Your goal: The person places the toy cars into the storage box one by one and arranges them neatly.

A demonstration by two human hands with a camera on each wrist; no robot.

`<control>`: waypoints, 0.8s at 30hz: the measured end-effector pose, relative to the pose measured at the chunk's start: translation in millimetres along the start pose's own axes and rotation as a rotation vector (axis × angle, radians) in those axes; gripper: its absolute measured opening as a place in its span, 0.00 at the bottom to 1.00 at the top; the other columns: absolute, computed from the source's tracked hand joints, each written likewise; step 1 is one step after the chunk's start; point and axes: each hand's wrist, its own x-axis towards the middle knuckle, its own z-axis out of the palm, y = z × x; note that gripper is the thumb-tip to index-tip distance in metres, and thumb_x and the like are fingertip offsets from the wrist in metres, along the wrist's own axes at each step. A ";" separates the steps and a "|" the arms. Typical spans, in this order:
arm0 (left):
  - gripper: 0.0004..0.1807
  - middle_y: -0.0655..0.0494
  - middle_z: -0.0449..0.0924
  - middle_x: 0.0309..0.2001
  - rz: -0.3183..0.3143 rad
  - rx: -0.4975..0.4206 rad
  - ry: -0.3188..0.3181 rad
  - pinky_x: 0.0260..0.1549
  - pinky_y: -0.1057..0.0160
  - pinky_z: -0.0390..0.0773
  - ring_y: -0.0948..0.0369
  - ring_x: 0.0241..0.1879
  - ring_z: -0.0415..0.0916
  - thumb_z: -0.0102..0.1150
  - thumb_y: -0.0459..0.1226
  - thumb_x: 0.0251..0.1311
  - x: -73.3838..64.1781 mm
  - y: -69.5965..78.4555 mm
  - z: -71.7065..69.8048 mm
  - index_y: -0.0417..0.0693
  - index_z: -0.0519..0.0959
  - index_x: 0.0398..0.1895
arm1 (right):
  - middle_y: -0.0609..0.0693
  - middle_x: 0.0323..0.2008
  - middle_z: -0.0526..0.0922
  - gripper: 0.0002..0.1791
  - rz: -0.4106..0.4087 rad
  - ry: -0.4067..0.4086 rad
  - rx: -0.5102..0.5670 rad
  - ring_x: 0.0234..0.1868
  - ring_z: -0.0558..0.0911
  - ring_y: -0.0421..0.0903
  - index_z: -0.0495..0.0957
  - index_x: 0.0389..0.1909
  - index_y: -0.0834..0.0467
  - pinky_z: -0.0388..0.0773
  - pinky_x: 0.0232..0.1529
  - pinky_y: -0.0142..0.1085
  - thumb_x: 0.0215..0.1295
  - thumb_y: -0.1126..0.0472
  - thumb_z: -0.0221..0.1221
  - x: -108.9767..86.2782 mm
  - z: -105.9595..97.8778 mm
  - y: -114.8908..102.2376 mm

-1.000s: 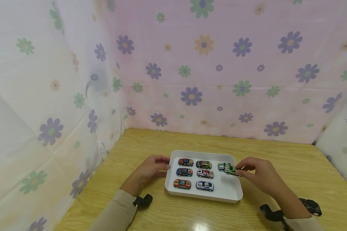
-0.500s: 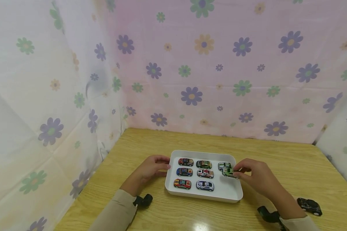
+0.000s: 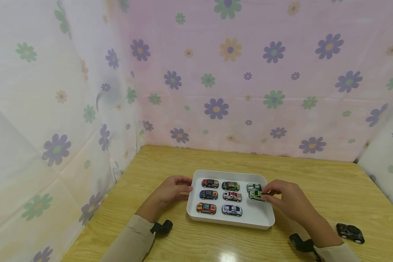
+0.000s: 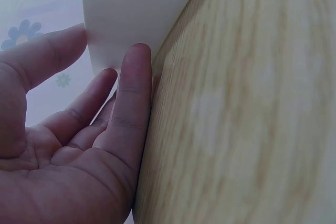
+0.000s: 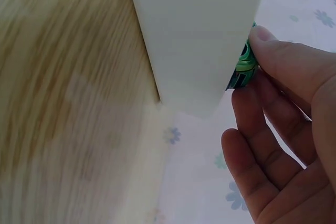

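Observation:
A white tray [image 3: 254,218] holds toy cars in rows. My right hand [image 3: 288,198] reaches over the tray's right side and pinches a green toy car [image 3: 255,195] between thumb and fingers. Just behind that car sits a green-and-white toy car [image 3: 253,187], partly overlapped by it in the head view. From the right wrist view, the green car's end shows past the tray wall [image 5: 194,30], gripped by the thumb [image 5: 281,56] and fingers. My left hand [image 3: 171,190] rests at the tray's left side, its extended fingers [image 4: 134,93] against the wall and the thumb at the rim.
On the tray's left stand a dark red car [image 3: 210,183], a blue car [image 3: 208,194] and a red-yellow car [image 3: 206,208]. The middle column has a green-yellow car [image 3: 230,186], a white-red car [image 3: 232,196] and a white car [image 3: 231,210]. A black car [image 3: 350,233] lies right on the table.
My right hand has moved slightly left with the green car, bringing it lower and in front of the green-and-white car. The left hand and the tray have stayed put.

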 end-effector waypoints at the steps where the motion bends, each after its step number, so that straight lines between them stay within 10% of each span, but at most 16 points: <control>1: 0.25 0.39 0.80 0.59 0.000 -0.001 0.001 0.50 0.51 0.88 0.53 0.52 0.84 0.67 0.33 0.65 0.0 -0.2 0.0 0.33 0.75 0.63 | 0.31 0.37 0.85 0.11 0.004 -0.005 -0.002 0.36 0.83 0.29 0.86 0.36 0.40 0.87 0.44 0.40 0.59 0.60 0.75 0.1 0.5 0.1; 24: 0.26 0.40 0.79 0.60 -0.012 -0.005 0.005 0.51 0.51 0.87 0.54 0.52 0.83 0.68 0.33 0.65 0.9 0.0 -1.7 0.33 0.75 0.64 | 0.33 0.37 0.86 0.11 0.054 -0.044 -0.027 0.38 0.82 0.36 0.86 0.32 0.39 0.81 0.37 0.35 0.57 0.60 0.76 4.0 8.1 5.5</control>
